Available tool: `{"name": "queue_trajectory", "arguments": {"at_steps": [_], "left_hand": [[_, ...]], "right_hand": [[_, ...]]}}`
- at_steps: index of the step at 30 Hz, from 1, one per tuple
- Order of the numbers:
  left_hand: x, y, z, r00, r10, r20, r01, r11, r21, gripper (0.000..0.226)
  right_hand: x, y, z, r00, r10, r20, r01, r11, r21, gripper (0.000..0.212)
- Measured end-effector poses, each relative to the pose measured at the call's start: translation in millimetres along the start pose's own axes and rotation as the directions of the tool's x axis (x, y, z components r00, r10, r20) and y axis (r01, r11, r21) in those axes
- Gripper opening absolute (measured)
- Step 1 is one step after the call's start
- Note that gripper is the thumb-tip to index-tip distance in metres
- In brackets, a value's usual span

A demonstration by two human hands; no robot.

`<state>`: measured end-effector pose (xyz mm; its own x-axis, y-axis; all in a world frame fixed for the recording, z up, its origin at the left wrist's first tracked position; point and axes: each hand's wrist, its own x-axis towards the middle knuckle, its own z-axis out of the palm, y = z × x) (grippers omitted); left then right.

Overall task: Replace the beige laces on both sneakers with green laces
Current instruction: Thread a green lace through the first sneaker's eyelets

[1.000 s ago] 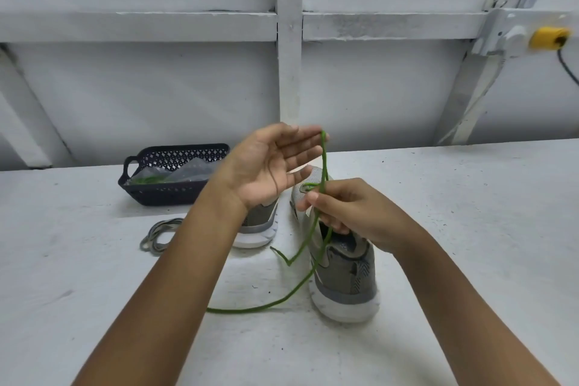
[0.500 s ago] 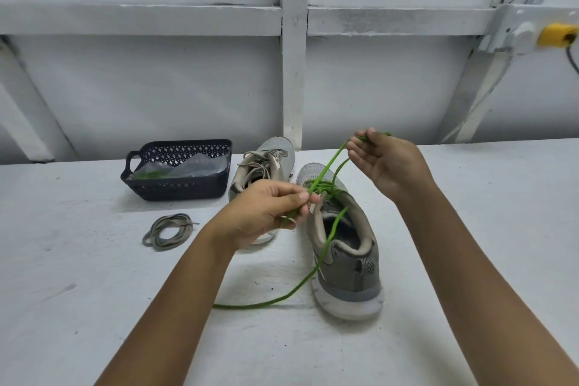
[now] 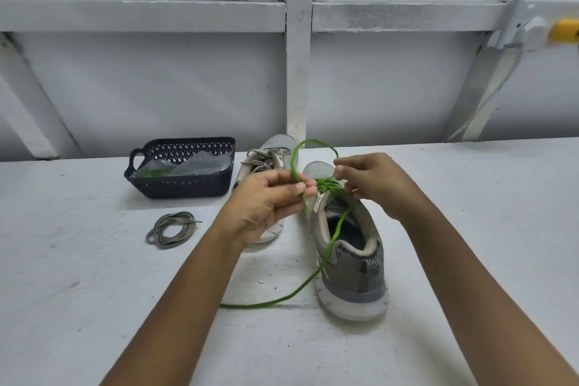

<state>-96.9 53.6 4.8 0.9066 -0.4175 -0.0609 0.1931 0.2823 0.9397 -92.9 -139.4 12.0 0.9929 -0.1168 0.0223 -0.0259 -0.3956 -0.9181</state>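
Two grey sneakers stand on the white table. The right sneaker (image 3: 347, 257) has a green lace (image 3: 332, 238) threaded through its front eyelets. One lace end trails left over the table. The other end arcs in a loop above the toe. My left hand (image 3: 266, 204) pinches that loop at its left side. My right hand (image 3: 372, 182) pinches the lace at the loop's right end, just above the eyelets. The left sneaker (image 3: 269, 153), partly hidden behind my left hand, still carries beige laces. A removed beige lace (image 3: 170, 229) lies coiled on the table.
A dark plastic basket (image 3: 181, 188) at the back left holds a clear bag with green lace inside. A white framed wall rises right behind the table. A yellow fitting (image 3: 565, 30) sits on the wall at the upper right.
My right hand came down from its raised position toward the eyelets, and the taut lace slackened into a loop above the toe. My left hand rose slightly, still pinching the lace.
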Motion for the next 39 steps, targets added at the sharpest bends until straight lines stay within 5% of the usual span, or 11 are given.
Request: {"name": "queue_trajectory", "arguments": {"at_steps": [2,6,18,24,29,39], "left_hand": [[4,-5,7,0.991,0.072,-0.109,-0.068,0.997,0.042,0.013],[12,-20,17,0.941,0.208,-0.266,-0.163,0.97,0.182,0.017],[17,-28,7,0.841,0.437,-0.319,-0.265,0.847,0.461,0.022],[20,-32,9,0.862,0.415,-0.29,-0.248,0.845,0.474,0.023],[24,-38,11,0.875,0.389,-0.288,-0.236,0.863,0.447,0.021],[25,-42,11,0.898,0.342,-0.277,-0.203,0.88,0.429,0.024]], "right_hand": [[-5,3,1,0.992,-0.102,-0.072,0.087,0.978,-0.192,0.019],[-21,10,6,0.975,-0.204,-0.09,0.168,0.938,-0.304,0.013],[-34,24,9,0.964,-0.229,-0.137,0.193,0.952,-0.238,0.012],[-34,25,10,0.958,-0.242,-0.156,0.199,0.948,-0.248,0.011],[-36,27,12,0.93,-0.323,-0.175,0.225,0.877,-0.424,0.006],[-32,23,8,0.99,-0.139,0.012,0.132,0.912,-0.389,0.011]]}}
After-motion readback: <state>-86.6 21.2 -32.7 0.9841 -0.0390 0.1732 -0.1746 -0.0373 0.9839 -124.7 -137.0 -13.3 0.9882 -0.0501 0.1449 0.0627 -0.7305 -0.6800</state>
